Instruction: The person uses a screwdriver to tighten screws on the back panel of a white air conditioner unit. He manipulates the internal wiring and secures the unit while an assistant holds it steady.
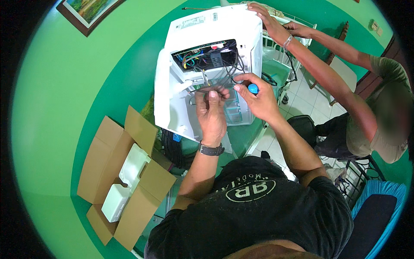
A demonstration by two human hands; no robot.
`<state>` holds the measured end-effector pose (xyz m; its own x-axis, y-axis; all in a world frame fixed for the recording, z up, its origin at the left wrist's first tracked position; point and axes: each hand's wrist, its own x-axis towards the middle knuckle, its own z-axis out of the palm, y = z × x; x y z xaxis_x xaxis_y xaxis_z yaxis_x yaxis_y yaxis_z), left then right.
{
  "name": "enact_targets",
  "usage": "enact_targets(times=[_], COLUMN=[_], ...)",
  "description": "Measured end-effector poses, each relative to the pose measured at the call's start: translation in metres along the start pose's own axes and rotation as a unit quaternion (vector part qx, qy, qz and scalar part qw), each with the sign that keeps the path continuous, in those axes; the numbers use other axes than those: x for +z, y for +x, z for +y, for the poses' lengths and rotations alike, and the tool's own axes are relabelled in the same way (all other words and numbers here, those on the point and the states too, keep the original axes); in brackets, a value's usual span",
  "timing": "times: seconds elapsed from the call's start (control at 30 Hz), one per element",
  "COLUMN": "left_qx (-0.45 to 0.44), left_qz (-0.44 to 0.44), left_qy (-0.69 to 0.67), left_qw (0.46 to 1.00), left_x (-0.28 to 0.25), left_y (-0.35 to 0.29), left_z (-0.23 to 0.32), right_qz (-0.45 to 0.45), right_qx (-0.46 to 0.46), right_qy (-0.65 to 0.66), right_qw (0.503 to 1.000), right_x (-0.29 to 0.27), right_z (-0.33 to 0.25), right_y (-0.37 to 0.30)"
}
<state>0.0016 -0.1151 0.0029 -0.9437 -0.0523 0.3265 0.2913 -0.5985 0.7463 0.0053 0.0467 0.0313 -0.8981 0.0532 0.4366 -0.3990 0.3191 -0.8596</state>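
Note:
A white box-shaped appliance [211, 26] stands tilted in front of me, with an open compartment full of coloured wires [194, 58]. Dark cables [230, 71] hang out of that opening. Below it, my left hand [211, 114] is closed on the dark cables, pinching them between thumb and fingers. My right hand [263, 99] is closed around what looks like a blue-handled screwdriver [253, 89]; only its rounded blue end shows and the shaft is hidden. The fingertips of this hand also come close to the cables. A translucent greenish part [235, 108] shows in the appliance's lower hollow.
At the right, a co-worker [379, 103] reaches over, one hand [269, 23] on the appliance's top corner. An open cardboard box [103, 159] with white foam [133, 164] stands at the left. Behind the appliance is a white-railed bed [297, 21]. A black bundle [172, 149] lies beside the box.

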Motion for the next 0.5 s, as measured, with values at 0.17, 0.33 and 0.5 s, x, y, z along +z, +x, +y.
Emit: enact_targets(times=[0.17, 0.33, 0.5], left_qx=[-0.013, 0.029, -0.015], left_qz=[0.016, -0.002, 0.016], left_qy=[-0.018, 0.067, -0.038], left_qw=[1.000, 0.997, 0.999], left_x=[0.001, -0.003, 0.010], left_y=[-0.005, -0.010, -0.006], left_z=[-0.003, -0.006, 0.016], right_qz=[-0.004, 0.001, -0.010], right_qx=[-0.004, -0.014, 0.062], right_qy=[0.030, 0.074, 0.105], right_qw=[1.000, 0.997, 0.992], right_x=[-0.001, 0.003, 0.004], right_z=[0.004, 0.003, 0.001], right_y=[0.000, -0.001, -0.001])
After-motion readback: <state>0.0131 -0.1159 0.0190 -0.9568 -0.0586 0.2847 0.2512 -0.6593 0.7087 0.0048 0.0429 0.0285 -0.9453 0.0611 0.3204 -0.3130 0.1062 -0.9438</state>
